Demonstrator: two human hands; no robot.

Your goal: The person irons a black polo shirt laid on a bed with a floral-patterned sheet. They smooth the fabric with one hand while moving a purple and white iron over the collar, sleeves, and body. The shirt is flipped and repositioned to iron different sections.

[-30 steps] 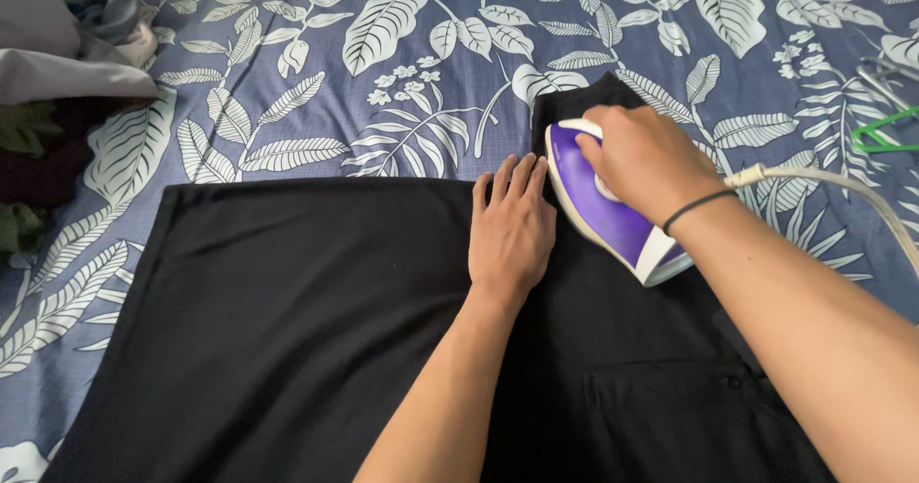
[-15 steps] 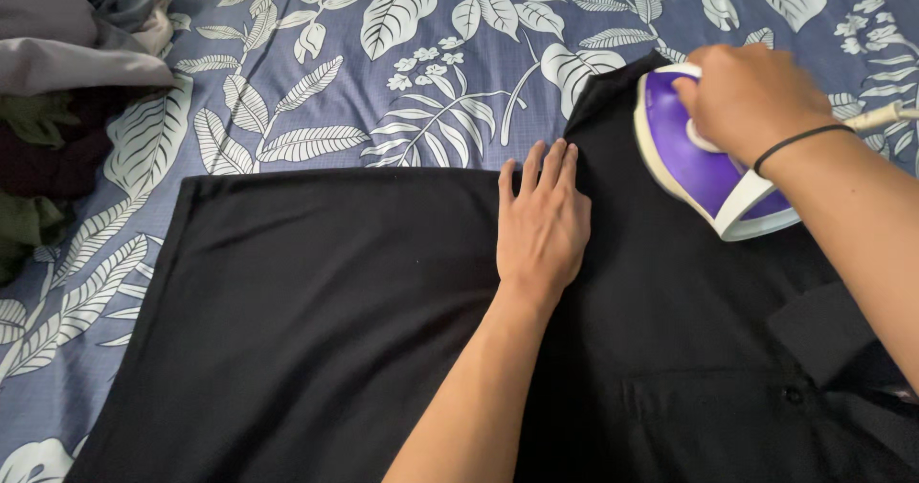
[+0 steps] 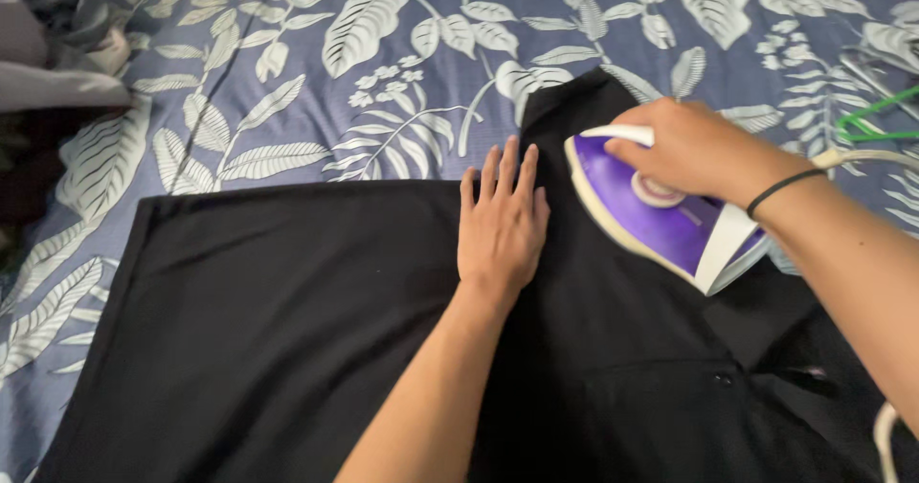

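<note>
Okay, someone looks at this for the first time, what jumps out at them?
First, the purple and white iron right of centre, gripped by the right hand and resting on a black shirt that fills the lower frame. Beside it, the left hand lies flat on the fabric, fingers spread. Behind everything spreads a blue bedsheet printed with pale leaves.

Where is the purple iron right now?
In the head view, the purple iron sits right of centre on the black shirt, gripped by the right hand, beside the flat left hand.
</note>
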